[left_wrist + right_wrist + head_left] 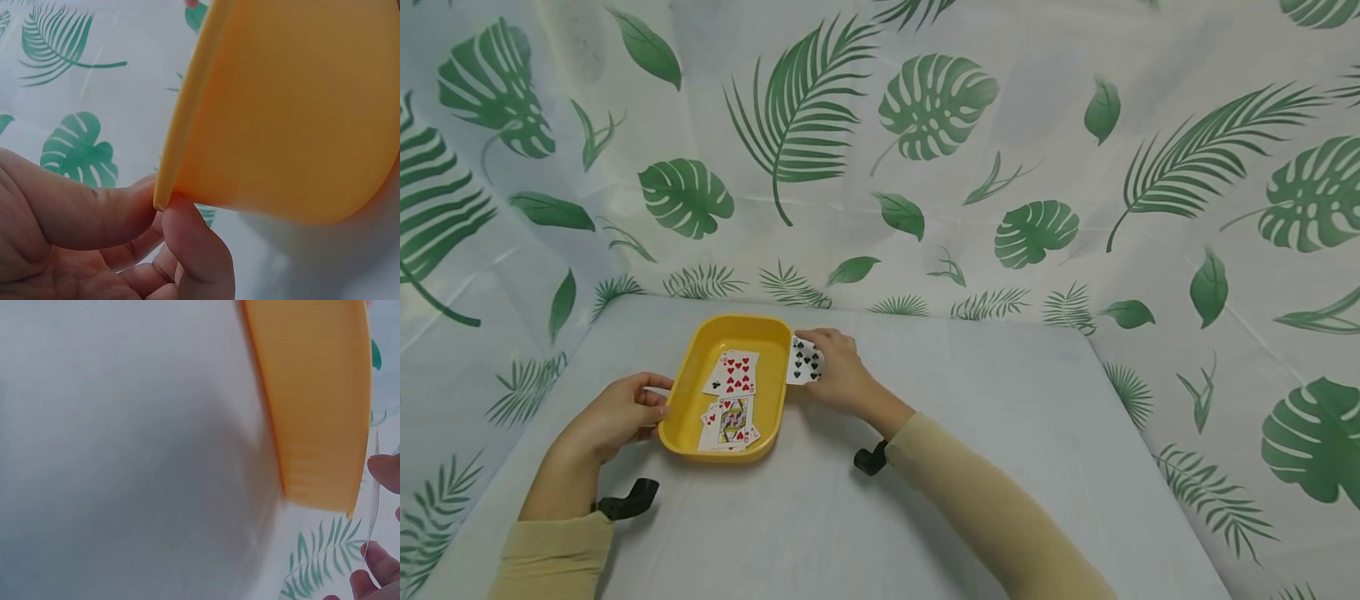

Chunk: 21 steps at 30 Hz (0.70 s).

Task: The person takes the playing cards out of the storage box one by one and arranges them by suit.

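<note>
A yellow tray (772,333) with raised sides stands on the table, several playing cards inside it. Among them are a heart card (739,372) in the upper group and a face card (733,419) in the lower one. My left hand (621,410) pinches the tray's left rim (181,125) between thumb and finger, plain in the left wrist view. At the tray's right rim, my right hand (837,373) holds a spade playing card (806,362), face up. The right wrist view shows that card edge-on between thumb and fingers, beside the tray wall (319,412).
A white cloth (880,517) covers the table. Behind and at both sides hangs a curtain (850,225) printed with green leaves. A black wrist device (631,500) sits by the left cuff, and another black device (870,459) by the right cuff.
</note>
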Available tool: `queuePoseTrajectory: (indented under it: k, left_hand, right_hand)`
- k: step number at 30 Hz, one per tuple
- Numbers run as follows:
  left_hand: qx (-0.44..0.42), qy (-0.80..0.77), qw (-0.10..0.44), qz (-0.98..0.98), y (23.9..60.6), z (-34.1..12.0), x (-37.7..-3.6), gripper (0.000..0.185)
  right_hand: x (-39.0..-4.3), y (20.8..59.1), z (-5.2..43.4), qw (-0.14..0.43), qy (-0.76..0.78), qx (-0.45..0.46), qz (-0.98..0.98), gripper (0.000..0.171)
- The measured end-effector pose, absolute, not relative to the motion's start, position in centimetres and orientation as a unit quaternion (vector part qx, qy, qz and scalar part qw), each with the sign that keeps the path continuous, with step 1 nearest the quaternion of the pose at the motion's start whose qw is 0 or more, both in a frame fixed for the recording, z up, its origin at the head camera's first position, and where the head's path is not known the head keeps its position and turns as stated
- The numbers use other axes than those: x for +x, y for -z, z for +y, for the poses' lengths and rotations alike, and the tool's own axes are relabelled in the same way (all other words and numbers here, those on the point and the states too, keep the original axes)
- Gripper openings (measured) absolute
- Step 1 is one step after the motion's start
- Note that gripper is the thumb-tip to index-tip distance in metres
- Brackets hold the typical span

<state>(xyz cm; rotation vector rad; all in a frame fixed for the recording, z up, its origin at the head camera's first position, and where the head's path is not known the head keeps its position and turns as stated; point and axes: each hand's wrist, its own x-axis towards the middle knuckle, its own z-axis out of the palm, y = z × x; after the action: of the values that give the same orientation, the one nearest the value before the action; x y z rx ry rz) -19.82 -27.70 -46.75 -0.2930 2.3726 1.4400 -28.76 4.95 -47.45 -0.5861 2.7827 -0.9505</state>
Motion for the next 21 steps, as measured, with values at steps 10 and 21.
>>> queuePoseTrajectory:
  k: [10, 21]
  left_hand:
    - [-0.104, -0.51, 0.176, 0.836, 46.7, -27.8, -19.8, 0.053]
    - [-0.101, -0.515, 0.178, 0.832, 46.8, -27.8, -20.0, 0.053]
  right_hand:
    - [-29.7, 48.5, 6.1, 0.099, 0.304, -0.183, 0.93, 0.088]
    - [-31.3, 50.2, 6.5, 0.109, 0.247, -0.165, 0.949, 0.088]
